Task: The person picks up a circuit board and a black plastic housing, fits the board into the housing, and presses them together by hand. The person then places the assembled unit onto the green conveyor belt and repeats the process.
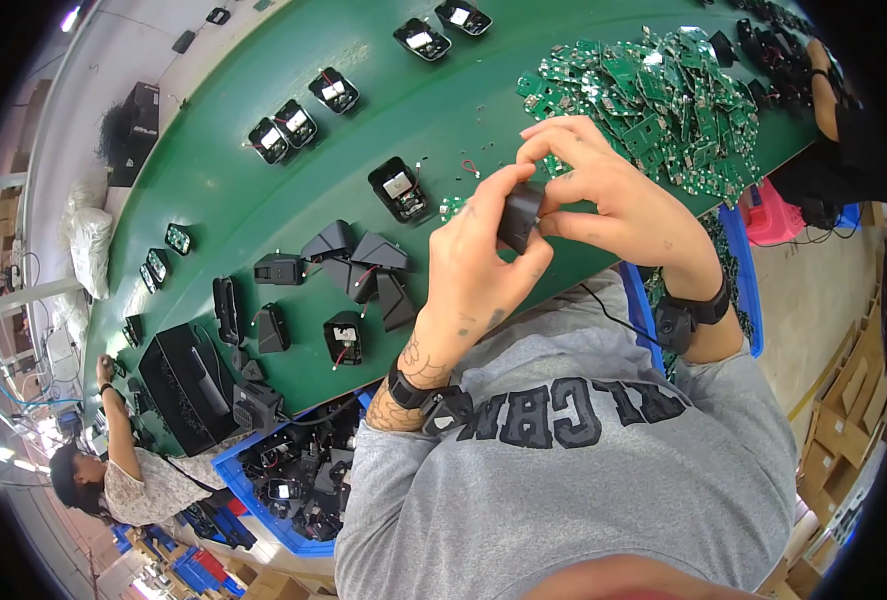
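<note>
A: Grey shirt (564,480) right up close, then two hands over by the green worktop (254,200). What've they got?

B: Small black case (520,216), held up between them. Left hand (476,250) is clamped on one side, right hand (612,190) has fingertips pinching the other.

A: Around it?

B: Heap of boards (654,110) to the right, open case (399,190) just left.

You wear a grey T-shirt (564,490), dark block lettering (576,412) across its chest.
Black straps (709,307) hold black devices (675,322) at your wrists; dark tattoos (497,318) mark your left hand (479,265) and forearm (392,412).
</note>
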Available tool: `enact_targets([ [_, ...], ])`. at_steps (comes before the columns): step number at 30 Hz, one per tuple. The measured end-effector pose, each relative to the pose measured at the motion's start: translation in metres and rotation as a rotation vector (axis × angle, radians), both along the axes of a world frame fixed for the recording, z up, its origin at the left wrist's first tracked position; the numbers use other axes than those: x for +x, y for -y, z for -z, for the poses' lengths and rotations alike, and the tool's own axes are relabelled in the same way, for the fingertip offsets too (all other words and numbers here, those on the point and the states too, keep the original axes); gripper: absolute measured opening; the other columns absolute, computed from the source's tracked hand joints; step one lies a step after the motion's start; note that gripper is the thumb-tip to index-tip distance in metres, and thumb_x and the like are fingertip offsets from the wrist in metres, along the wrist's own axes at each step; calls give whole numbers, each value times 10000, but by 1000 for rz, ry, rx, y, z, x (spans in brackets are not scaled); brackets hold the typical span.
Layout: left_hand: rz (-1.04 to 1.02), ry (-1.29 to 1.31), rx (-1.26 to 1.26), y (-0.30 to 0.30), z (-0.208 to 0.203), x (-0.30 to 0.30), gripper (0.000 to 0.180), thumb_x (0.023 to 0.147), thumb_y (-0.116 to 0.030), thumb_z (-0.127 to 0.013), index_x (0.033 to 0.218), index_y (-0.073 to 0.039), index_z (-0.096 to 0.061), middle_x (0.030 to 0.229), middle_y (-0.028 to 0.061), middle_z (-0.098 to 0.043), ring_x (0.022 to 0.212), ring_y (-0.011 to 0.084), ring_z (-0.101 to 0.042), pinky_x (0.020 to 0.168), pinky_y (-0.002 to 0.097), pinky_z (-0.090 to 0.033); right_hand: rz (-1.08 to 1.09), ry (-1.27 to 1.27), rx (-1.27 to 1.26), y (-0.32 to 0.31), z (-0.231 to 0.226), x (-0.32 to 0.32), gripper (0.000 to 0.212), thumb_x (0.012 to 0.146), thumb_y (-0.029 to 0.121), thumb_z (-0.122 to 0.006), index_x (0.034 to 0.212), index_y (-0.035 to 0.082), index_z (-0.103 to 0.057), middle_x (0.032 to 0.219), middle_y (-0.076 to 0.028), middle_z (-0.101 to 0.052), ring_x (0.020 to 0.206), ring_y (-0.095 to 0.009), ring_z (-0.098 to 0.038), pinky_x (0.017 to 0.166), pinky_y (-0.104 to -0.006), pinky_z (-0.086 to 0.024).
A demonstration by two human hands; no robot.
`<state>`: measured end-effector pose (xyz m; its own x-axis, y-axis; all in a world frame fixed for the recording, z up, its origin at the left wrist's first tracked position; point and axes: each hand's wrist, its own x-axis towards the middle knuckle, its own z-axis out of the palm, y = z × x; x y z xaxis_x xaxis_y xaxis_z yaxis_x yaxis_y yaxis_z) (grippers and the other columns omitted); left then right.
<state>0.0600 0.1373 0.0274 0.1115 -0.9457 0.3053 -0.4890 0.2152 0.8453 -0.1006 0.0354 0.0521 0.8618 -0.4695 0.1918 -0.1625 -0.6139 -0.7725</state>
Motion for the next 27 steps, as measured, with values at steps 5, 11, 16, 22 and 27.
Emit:
enact_targets([
  [5, -29, -146, 73, 4, -3, -1, 523, 711, -34, -667, 1217, -56, -534, 970, 127, -669, 750, 211, -680, 674, 297, -549, 11, 6, 7, -2, -3, -2, 125, 756, 109, -675, 800, 2, -626, 1167, -102, -502, 1288, -345, -346, 1061, -462, -295],
  [11, -28, -79, 110, 3, -7, -6, 531, 714, -43, -670, 1224, -48, -523, 984, 138, -664, 778, 232, -683, 685, 305, -551, 25, -33, -79, -3, -7, -6, 112, 768, 89, -645, 793, -20, -640, 1209, -119, -492, 1291, -338, -331, 1046, -429, -338],
  [16, -52, 52, 31, 3, -5, -12, 469, 736, 9, -635, 1197, -43, -561, 917, 80, -687, 755, 123, -674, 697, 258, -548, 28, 5, -34, -3, -5, -7, 105, 754, 107, -659, 782, 10, -630, 1183, -88, -507, 1308, -343, -324, 1071, -474, -284],
  [22, -64, -56, 84, 4, -5, -14, 466, 728, -31, -665, 1174, -24, -531, 950, 134, -654, 787, 220, -685, 625, 288, -545, 243, 128, 56, -13, 11, -5, 88, 675, 51, -723, 745, 35, -672, 1138, -65, -573, 1318, -325, -367, 1075, -465, -294],
  [27, 7, -699, 368, 4, -5, -12, 396, 776, -25, -568, 1167, 14, -522, 943, 151, -660, 699, 253, -702, 604, 280, -570, 344, 213, 182, -10, 16, -12, 135, 660, 22, -737, 787, 59, -713, 1068, -50, -611, 1208, -307, -505, 1028, -463, -375],
])
